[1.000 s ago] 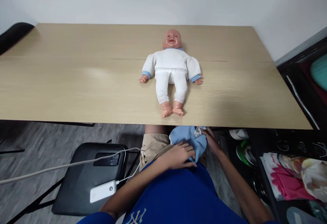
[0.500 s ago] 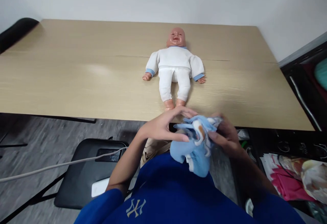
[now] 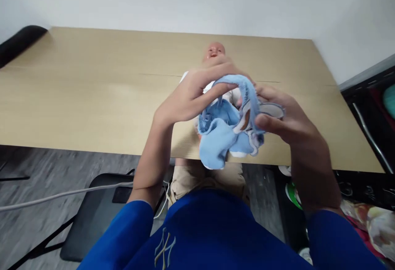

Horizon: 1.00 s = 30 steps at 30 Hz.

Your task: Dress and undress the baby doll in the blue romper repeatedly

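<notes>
A light-blue cloth baby garment (image 3: 217, 140) with white and brown patches hangs between my hands, above the table's front edge. Its opening is spread into a loop. My left hand (image 3: 189, 93) has its thumb and fingers closed on the upper left rim of the loop. On the right side, my right hand (image 3: 286, 114) pinches the cloth, with a pale ear-shaped piece by its fingers. Behind them a baby doll (image 3: 215, 50) lies face up on the table. Its head shows, but most of its white-clothed body is hidden by my hands and the garment.
The wooden table (image 3: 92, 97) runs back to a white wall. A black folding chair (image 3: 95, 220) stands at lower left, with a grey cable (image 3: 61, 197) crossing it. To the right are a dark rack (image 3: 367, 118) and plastic-wrapped items (image 3: 381, 225).
Both hands have risen and moved forward with the garment, from in front of the table's edge to over the doll. The garment's opening has been spread wider.
</notes>
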Available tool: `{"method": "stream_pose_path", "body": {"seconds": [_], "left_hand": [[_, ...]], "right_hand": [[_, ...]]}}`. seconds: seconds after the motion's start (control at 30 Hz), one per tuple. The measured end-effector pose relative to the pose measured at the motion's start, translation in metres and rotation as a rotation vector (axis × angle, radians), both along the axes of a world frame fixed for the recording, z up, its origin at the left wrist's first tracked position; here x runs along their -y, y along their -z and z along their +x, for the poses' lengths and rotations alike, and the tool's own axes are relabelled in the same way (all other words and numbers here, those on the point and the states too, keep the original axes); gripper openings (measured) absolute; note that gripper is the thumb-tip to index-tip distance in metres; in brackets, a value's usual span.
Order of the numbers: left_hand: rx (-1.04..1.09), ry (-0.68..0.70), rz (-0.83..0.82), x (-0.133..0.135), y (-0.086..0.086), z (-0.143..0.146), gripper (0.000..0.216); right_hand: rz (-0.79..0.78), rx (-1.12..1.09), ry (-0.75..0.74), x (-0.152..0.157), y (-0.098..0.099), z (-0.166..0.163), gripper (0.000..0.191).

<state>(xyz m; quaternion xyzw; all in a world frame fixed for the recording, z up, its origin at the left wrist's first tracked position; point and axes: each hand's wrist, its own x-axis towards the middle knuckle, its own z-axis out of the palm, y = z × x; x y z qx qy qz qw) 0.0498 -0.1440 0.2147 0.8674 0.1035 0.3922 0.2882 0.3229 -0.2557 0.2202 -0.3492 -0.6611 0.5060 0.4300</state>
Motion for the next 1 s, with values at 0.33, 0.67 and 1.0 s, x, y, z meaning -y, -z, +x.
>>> {"method": "stream_pose_path", "body": {"seconds": [0.33, 0.67, 1.0], "left_hand": [[0.102, -0.058, 0.164, -0.065, -0.036, -0.007, 0.051], [-0.159, 0.189, -0.462, -0.12, -0.013, -0.012, 0.063], [-0.282, 0.062, -0.232, -0.092, -0.024, 0.004, 0.044]], "right_hand": [[0.13, -0.099, 0.403, -0.066, -0.033, -0.03, 0.018], [0.12, -0.209, 0.45, -0.135, 0.001, 0.001, 0.042], [-0.021, -0.131, 0.333, -0.102, -0.015, -0.026, 0.054]]}}
